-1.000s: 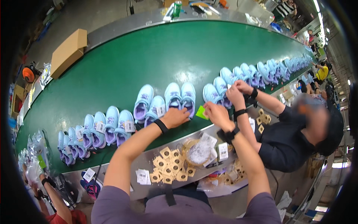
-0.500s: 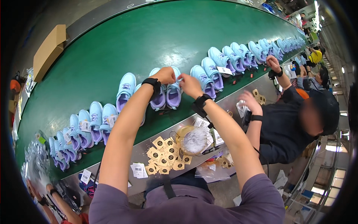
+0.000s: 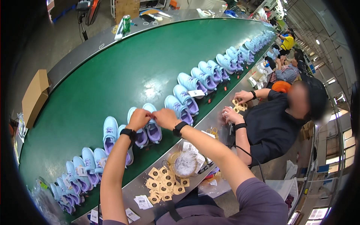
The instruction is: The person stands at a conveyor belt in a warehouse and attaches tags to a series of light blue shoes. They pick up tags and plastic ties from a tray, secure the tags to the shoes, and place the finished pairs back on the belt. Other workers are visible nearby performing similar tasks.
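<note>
Both hands are working over one pair of light blue shoes near the close edge of the green belt [image 3: 93, 82]. The left hand [image 3: 138, 118] is covering the laces of the pair's left shoe [image 3: 141, 139], while the right hand [image 3: 165, 118] is reaching across from the other side. Their fingers are bending inward and almost meeting above the front of the right shoe [image 3: 153, 132], probably because fiddly work there is needing both sets of fingertips. Whether they are gripping a lace or some small piece cannot be told, as the knuckles are hiding it.

The pair is sitting upright, toes pointing toward the belt's far edge and purple openings facing the close edge, likely so each shoe is lying within easy reach. Other shoes are lining the same edge; a white label [image 3: 196, 93] is lying across one in the next pair to the right, perhaps with its face turned up for reading.

On the steel ledge [image 3: 137, 189] along the belt's close edge, beige square cards [image 3: 165, 183] are lying in a loose heap beside a bowl [image 3: 171, 161] holding white plastic strands [image 3: 185, 164]. White paper tags [image 3: 142, 202] are resting just left of the heap. These are seemingly being kept close to the body for quick picking. Farther right, a co-worker [image 3: 270, 123] is handling small things over the ledge.
</note>
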Demonstrator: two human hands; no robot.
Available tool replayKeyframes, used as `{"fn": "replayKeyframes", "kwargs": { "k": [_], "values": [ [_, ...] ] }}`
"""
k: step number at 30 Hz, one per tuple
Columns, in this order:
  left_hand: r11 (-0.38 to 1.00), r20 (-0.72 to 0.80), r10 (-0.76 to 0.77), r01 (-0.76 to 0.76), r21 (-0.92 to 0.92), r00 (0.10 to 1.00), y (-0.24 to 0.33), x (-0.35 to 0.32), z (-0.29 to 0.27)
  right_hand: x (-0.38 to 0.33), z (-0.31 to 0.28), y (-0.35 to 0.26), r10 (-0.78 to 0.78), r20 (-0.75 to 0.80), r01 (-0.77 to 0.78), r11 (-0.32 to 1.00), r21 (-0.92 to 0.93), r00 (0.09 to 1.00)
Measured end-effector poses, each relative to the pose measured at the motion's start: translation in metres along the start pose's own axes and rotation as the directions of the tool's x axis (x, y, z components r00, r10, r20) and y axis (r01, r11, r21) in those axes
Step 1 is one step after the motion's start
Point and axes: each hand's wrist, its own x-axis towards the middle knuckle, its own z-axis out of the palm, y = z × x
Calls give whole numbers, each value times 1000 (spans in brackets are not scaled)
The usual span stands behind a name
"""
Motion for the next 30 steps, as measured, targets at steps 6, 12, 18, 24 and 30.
{"fn": "replayKeyframes", "kwargs": {
  "k": [6,12,18,24,30],
  "values": [
    [958,8,-179,176,-227,984,8,-3,2,5,6,10,72,-3,-70,976,205,997],
    [991,-208,1,26,129,978,21,-6,12,4,5,-1,-45,-266,88,984,153,963],
    [410,245,-424,425,-807,872,8,-11,3,18,6,27,105,180,-198,213,957,978],
    [342,118,-428,281,-896,896,19,-23,13,14,-7,24,37,205,-203,-49,978,978],
    [287,73,-487,239,-928,870,22,-18,17,15,-11,25,106,222,-238,185,953,969]
  ]
}}
